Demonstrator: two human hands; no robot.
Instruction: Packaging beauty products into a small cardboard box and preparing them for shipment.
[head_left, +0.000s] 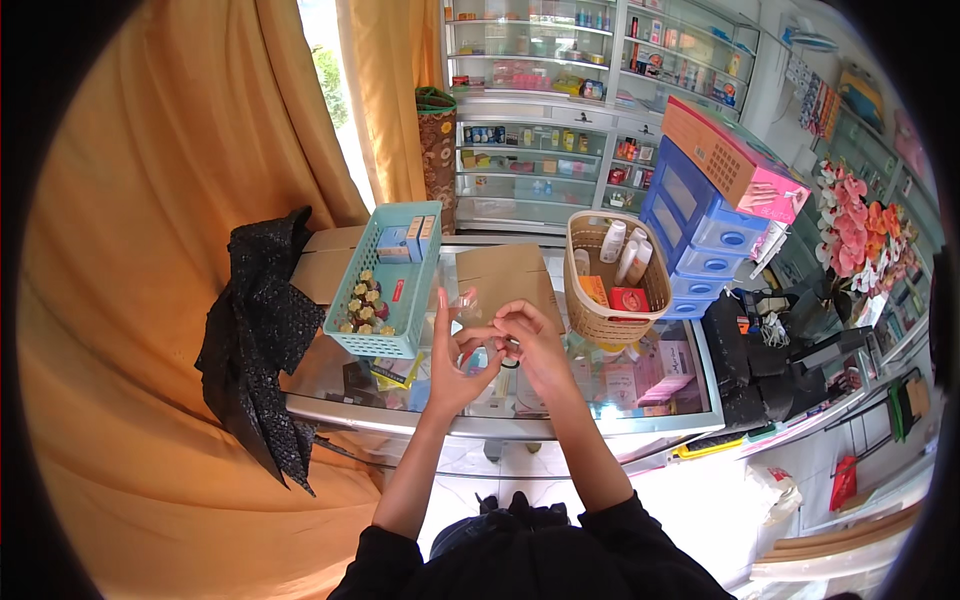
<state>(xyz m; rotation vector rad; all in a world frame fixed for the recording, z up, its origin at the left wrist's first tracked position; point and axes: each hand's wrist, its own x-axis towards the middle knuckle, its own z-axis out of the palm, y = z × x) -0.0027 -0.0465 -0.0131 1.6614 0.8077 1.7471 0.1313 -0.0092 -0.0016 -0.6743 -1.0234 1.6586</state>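
My left hand (454, 375) and my right hand (536, 349) meet over a glass display counter (465, 424). Their fingertips pinch a small item (510, 364) with a dark edge, mostly hidden by the fingers, so its kind is unclear. The left index finger points up, apart from the others. Just beyond my hands lies a flattened brown cardboard piece (502, 277). To the left, a mint-green plastic basket (416, 322) holds small bottles with gold flower-shaped caps (366, 304) and light-blue boxes (397, 246). On the right, a tan woven-pattern basket (611, 324) contains white bottles (613, 241) and a red box (628, 299).
A blue drawer unit (694, 225) bears a pink and orange carton (731, 154) at the right. Black sequined cloth (259, 322) hangs by the orange curtain (187, 187) on the left. Glass-fronted shelves (525, 135) with products stand behind the counter. Artificial flowers (844, 225) are far right.
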